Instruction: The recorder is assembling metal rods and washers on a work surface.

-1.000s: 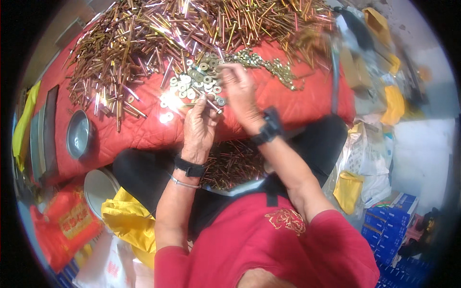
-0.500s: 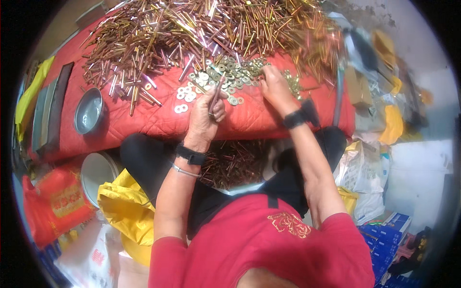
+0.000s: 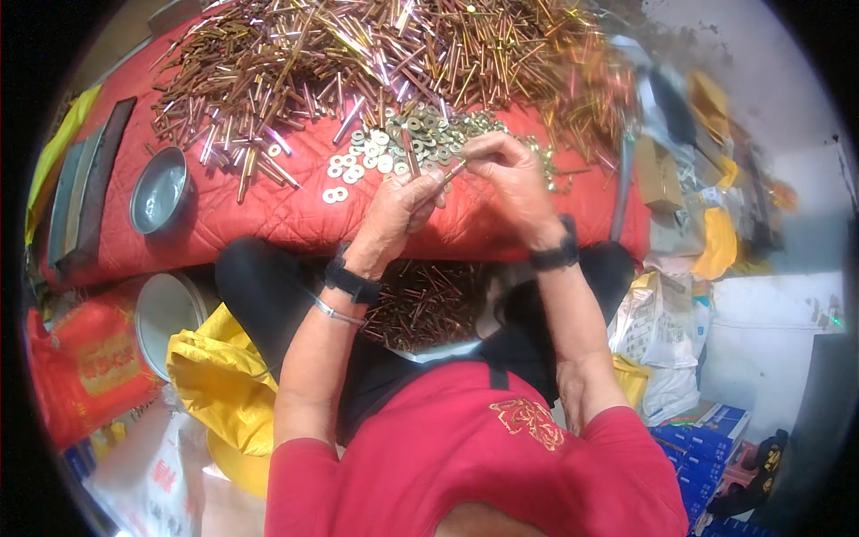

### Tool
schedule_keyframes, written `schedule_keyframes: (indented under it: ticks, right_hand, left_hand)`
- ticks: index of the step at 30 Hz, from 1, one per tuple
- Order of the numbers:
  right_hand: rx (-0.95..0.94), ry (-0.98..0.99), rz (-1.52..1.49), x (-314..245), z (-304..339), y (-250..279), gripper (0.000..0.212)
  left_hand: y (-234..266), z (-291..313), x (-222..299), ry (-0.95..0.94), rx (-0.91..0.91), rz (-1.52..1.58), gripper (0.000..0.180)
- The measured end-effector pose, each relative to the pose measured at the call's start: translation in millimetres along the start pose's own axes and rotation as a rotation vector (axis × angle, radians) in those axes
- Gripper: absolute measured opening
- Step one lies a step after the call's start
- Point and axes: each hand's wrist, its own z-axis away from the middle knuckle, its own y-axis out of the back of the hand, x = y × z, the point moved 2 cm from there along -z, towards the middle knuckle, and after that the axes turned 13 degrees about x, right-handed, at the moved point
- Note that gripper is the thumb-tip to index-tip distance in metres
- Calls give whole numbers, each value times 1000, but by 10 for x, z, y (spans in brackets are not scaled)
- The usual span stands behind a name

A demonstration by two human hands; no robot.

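My left hand (image 3: 394,213) is closed around coppery bolts over the front of the red quilted cover. One bolt (image 3: 410,152) sticks up past its thumb; another bolt (image 3: 455,169) slants toward my right hand (image 3: 517,179). The right fingers are pinched together at that second bolt's tip; any small part between them is hidden. Just beyond the hands lies a heap of flat round washers (image 3: 385,164), with small brassy nuts (image 3: 479,123) to its right. A large pile of similar bolts (image 3: 358,54) fills the back.
At the left stand a grey metal bowl (image 3: 159,192) and a dark flat bar (image 3: 100,188). More bolts (image 3: 420,304) lie below, between my legs. The red cover's (image 3: 268,215) front edge runs above my knees. A yellow bag (image 3: 224,376) hangs at lower left; blue boxes (image 3: 702,456) are stacked lower right.
My right hand has come back from the nuts toward my left hand and now meets a bolt's tip. The left hand has shifted slightly right, with one bolt turned toward the right hand.
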Motion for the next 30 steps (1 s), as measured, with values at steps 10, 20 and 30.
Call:
schedule_keyframes:
  ticks: [10,20,30]
  right_hand:
    - [-240,-48,551,-272,15,122,9]
    - [-262,26,596,-323,73,82,20]
    - [-105,386,592,-195,108,27,24]
  left_hand:
    - [-2,49,66,-4,-42,-176,28]
    - [35,68,96,131,-155,-66,27]
    - [57,-10,10,92,-119,-109,25]
